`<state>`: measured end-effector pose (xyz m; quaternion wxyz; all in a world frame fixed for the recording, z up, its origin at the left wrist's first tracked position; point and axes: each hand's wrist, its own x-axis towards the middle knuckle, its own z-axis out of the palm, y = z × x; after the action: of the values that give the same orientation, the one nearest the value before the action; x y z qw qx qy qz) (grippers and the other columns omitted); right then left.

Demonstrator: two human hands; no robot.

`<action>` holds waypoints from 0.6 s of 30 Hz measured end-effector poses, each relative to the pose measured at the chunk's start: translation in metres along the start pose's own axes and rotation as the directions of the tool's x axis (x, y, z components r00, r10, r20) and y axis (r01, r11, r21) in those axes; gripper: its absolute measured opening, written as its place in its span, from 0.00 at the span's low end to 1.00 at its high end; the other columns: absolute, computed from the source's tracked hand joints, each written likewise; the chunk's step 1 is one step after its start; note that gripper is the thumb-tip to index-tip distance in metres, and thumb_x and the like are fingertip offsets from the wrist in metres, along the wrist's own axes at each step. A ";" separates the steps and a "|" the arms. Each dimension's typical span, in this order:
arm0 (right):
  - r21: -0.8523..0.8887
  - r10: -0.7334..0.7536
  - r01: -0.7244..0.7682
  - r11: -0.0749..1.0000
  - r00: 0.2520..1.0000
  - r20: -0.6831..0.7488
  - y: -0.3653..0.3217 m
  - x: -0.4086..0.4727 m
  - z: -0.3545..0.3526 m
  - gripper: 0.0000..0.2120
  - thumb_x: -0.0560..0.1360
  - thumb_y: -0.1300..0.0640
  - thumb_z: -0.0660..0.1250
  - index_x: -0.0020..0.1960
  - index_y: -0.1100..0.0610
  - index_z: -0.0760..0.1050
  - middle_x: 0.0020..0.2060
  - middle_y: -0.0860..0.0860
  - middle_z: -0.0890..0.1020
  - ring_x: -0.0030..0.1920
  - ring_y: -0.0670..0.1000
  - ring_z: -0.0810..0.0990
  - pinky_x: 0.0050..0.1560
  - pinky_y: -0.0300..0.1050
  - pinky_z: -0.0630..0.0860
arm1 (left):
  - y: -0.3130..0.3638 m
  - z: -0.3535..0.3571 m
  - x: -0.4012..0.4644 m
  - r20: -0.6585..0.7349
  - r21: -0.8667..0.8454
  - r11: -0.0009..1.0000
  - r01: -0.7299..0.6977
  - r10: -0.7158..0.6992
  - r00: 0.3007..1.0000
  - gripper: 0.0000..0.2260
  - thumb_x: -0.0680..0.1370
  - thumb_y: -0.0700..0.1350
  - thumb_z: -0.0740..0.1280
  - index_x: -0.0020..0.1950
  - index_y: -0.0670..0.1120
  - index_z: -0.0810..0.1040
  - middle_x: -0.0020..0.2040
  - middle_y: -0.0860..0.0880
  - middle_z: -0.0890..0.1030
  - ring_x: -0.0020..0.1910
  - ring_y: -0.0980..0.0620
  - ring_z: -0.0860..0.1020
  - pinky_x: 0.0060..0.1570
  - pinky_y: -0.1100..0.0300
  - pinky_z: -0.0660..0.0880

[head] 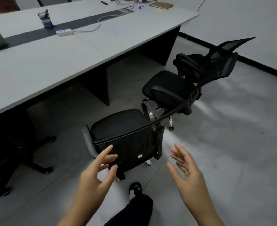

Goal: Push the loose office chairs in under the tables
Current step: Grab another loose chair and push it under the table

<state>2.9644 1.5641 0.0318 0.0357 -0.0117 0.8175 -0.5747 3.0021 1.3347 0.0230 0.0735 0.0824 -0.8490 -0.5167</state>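
A black mesh office chair (118, 126) stands just in front of me, its back toward me and its seat facing the long grey table (66, 62). My left hand (98, 173) hovers open right at the chair's backrest. My right hand (186, 173) is open to the right of the backrest, apart from it. A second black chair (168, 85) stands behind the first, out from the table. A third black chair (216, 62) with a tall mesh back sits near the table's far end.
Another dark chair (8, 144) is tucked under the table at left. On the table are a pen cup (46, 20), a white power strip (64, 32) with its cable, and a book (162, 4). My foot (135, 190) is below the near chair. Open floor lies to the right.
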 end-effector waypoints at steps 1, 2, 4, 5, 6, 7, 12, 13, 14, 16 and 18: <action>-0.011 -0.005 0.005 1.000 1.000 0.011 0.002 0.015 -0.004 0.25 0.73 0.58 0.67 0.61 0.34 0.65 0.58 0.38 0.76 0.59 0.35 0.73 0.55 0.21 0.67 | 0.000 0.006 0.012 -0.016 0.000 1.000 0.010 -0.010 1.000 0.28 0.74 0.39 0.68 0.61 0.70 0.66 0.52 0.63 0.81 0.53 0.65 0.77 0.46 0.77 0.73; -0.024 -0.007 0.008 1.000 1.000 0.025 0.004 0.029 -0.008 0.25 0.73 0.57 0.66 0.61 0.33 0.65 0.59 0.38 0.75 0.59 0.35 0.73 0.55 0.20 0.66 | 0.000 0.012 0.023 -0.032 0.003 1.000 0.020 -0.020 0.999 0.28 0.74 0.39 0.68 0.61 0.70 0.66 0.51 0.61 0.82 0.53 0.65 0.77 0.47 0.79 0.71; -0.052 -0.021 0.024 0.998 0.998 0.051 0.005 0.059 -0.016 0.25 0.73 0.56 0.66 0.62 0.32 0.64 0.59 0.37 0.75 0.61 0.35 0.71 0.55 0.20 0.66 | 0.003 0.022 0.046 -0.054 0.013 1.000 0.025 -0.024 0.998 0.29 0.74 0.38 0.68 0.60 0.70 0.66 0.51 0.59 0.82 0.53 0.64 0.77 0.49 0.79 0.70; -0.067 -0.037 0.041 0.997 0.998 0.058 0.006 0.074 -0.020 0.25 0.74 0.55 0.66 0.62 0.32 0.64 0.59 0.37 0.74 0.61 0.35 0.71 0.55 0.22 0.67 | 0.005 0.027 0.057 -0.056 0.022 0.999 0.027 -0.026 0.998 0.29 0.74 0.39 0.68 0.60 0.71 0.66 0.52 0.59 0.81 0.53 0.63 0.77 0.49 0.78 0.71; -0.089 -0.051 0.057 0.994 0.997 0.065 0.007 0.090 -0.023 0.24 0.74 0.54 0.66 0.63 0.33 0.64 0.59 0.36 0.74 0.61 0.35 0.71 0.56 0.25 0.69 | 0.007 0.031 0.068 -0.049 0.043 0.999 0.030 -0.028 0.998 0.29 0.74 0.39 0.68 0.60 0.71 0.65 0.52 0.61 0.80 0.54 0.62 0.77 0.48 0.76 0.72; -0.120 -0.064 0.073 0.990 0.995 0.083 0.009 0.106 -0.026 0.24 0.74 0.53 0.65 0.63 0.33 0.63 0.59 0.35 0.73 0.62 0.34 0.70 0.56 0.27 0.69 | 0.007 0.034 0.077 -0.039 0.074 0.997 0.027 -0.025 0.999 0.29 0.74 0.40 0.68 0.61 0.71 0.63 0.53 0.63 0.79 0.54 0.63 0.76 0.49 0.74 0.72; -0.326 -0.045 0.157 0.932 0.944 0.326 0.033 0.187 -0.033 0.23 0.75 0.50 0.64 0.66 0.37 0.61 0.60 0.33 0.69 0.60 0.32 0.66 0.60 0.30 0.62 | -0.009 0.049 0.114 0.120 0.336 0.938 0.090 -0.137 0.983 0.26 0.75 0.48 0.67 0.68 0.65 0.60 0.58 0.64 0.71 0.59 0.63 0.70 0.56 0.64 0.69; -0.398 -0.026 0.191 0.897 0.923 0.385 0.041 0.204 -0.032 0.24 0.75 0.50 0.64 0.68 0.41 0.62 0.63 0.38 0.69 0.63 0.37 0.66 0.65 0.38 0.63 | -0.015 0.054 0.120 0.152 0.411 0.907 0.094 -0.170 0.974 0.26 0.75 0.50 0.67 0.69 0.62 0.60 0.60 0.62 0.71 0.60 0.60 0.70 0.56 0.63 0.71; -0.492 -0.012 0.258 0.831 0.894 0.449 0.051 0.220 -0.032 0.24 0.75 0.49 0.64 0.69 0.44 0.62 0.65 0.42 0.69 0.66 0.42 0.65 0.70 0.46 0.60 | -0.022 0.059 0.125 0.164 0.486 0.869 0.087 -0.188 0.968 0.26 0.75 0.51 0.67 0.71 0.59 0.61 0.63 0.59 0.72 0.61 0.58 0.71 0.57 0.62 0.72; -0.641 0.007 0.434 0.633 0.825 0.565 0.071 0.248 -0.029 0.24 0.74 0.47 0.64 0.69 0.46 0.62 0.65 0.44 0.71 0.68 0.47 0.65 0.74 0.56 0.47 | -0.034 0.071 0.135 0.172 0.643 0.765 0.036 -0.190 0.967 0.25 0.75 0.52 0.66 0.71 0.55 0.64 0.65 0.55 0.74 0.62 0.55 0.73 0.59 0.60 0.71; -0.680 -0.021 0.560 0.473 0.779 0.627 0.084 0.271 -0.027 0.22 0.73 0.48 0.65 0.66 0.47 0.67 0.62 0.44 0.75 0.66 0.49 0.68 0.73 0.59 0.42 | -0.040 0.080 0.146 0.127 0.761 0.646 0.055 -0.232 0.964 0.22 0.76 0.52 0.64 0.69 0.55 0.67 0.64 0.55 0.76 0.62 0.53 0.74 0.57 0.59 0.71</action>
<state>2.6942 1.6014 -0.0504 0.1495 -0.3340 0.9275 -0.0763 2.8451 1.3548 -0.0429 -0.0998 0.1170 -0.9796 -0.1293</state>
